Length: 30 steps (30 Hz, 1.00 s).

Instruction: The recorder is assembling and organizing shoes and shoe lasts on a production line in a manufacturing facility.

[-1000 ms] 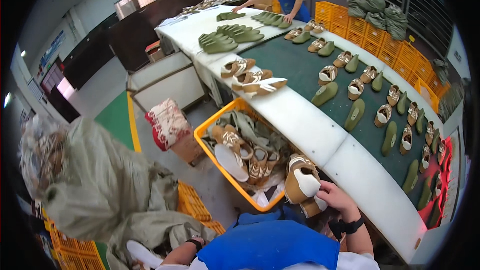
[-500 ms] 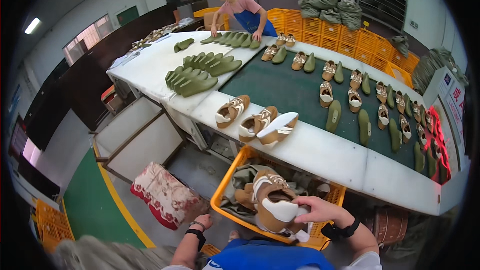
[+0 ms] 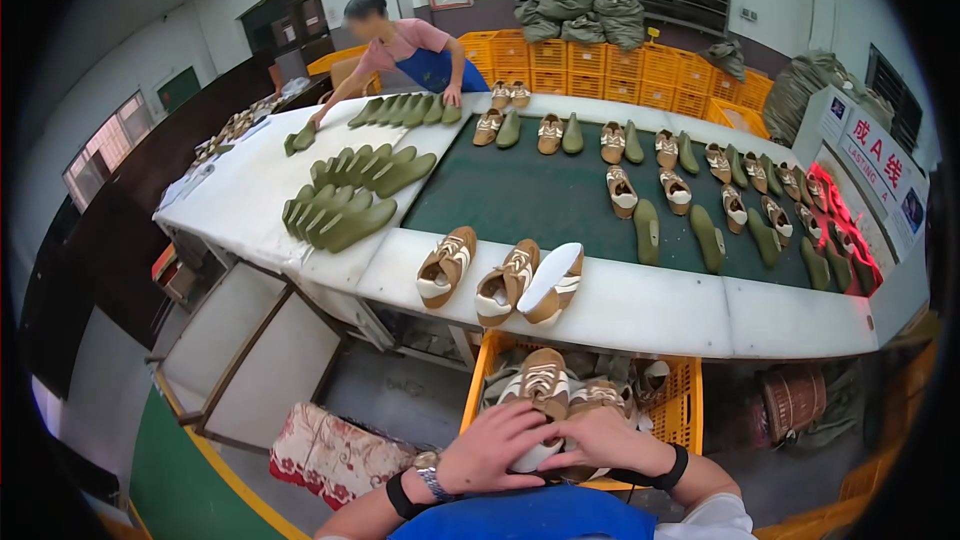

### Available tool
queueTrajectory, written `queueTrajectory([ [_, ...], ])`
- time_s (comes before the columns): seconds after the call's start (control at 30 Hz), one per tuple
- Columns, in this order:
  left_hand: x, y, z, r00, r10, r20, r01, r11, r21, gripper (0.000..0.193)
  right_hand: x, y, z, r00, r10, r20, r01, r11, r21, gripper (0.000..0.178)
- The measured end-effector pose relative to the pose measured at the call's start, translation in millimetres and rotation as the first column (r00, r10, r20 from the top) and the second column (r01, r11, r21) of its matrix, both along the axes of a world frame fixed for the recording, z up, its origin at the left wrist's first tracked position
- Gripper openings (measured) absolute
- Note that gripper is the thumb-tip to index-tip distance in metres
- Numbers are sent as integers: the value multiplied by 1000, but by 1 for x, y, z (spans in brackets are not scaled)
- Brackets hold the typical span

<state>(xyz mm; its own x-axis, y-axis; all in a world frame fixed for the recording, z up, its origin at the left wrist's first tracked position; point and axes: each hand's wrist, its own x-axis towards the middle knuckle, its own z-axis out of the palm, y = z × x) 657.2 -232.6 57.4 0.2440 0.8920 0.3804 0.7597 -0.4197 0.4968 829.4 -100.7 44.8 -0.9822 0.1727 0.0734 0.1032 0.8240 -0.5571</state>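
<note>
A brown and white lace-up sneaker [image 3: 541,383] is in front of my body, over a yellow crate, toe pointing away. My left hand [image 3: 498,450] is on its opening and heel, fingers curled over the collar. Close beside it, my right hand [image 3: 607,442] grips the same sneaker's heel area, thumb toward the left hand. A second brown sneaker [image 3: 600,395] sits against it on the right, partly covered by my right hand. The yellow crate [image 3: 688,405] below holds grey-green cloth and another shoe. What the fingertips do inside the sneaker is hidden.
Ahead, the white table edge [image 3: 640,295] carries several sneakers [image 3: 447,267], one with a white insole-shaped piece [image 3: 549,278]. Sneakers and green shoe lasts [image 3: 647,232] line a dark green belt [image 3: 500,200]. A co-worker [image 3: 415,45] handles lasts at the far left.
My left hand has come up from the lower left onto the sneaker, joining the right. The view has turned rightward. The co-worker's arm now reaches farther left, to the separate lasts.
</note>
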Motion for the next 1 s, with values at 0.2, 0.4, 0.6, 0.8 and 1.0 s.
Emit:
queueTrajectory([
  [0.2,-92,-4,9,993,53,104,-11,929,-371,71,-77,3,13,997,73,22,-68,981,-179,49],
  [0.4,-183,5,39,987,-29,159,117,807,-579,77,-160,-28,39,968,161,-193,-207,945,-253,39],
  [0.6,-240,16,58,955,24,296,229,574,-786,35,-217,-25,41,900,257,-351,-301,950,-77,36],
  [0.8,-308,47,111,984,87,158,49,714,-698,27,-195,-11,22,778,-260,-572,278,959,-58,50],
  [1.0,-500,189,131,972,234,-28,-221,866,-449,32,-150,18,-66,325,-919,-224,820,392,-416,36],
])
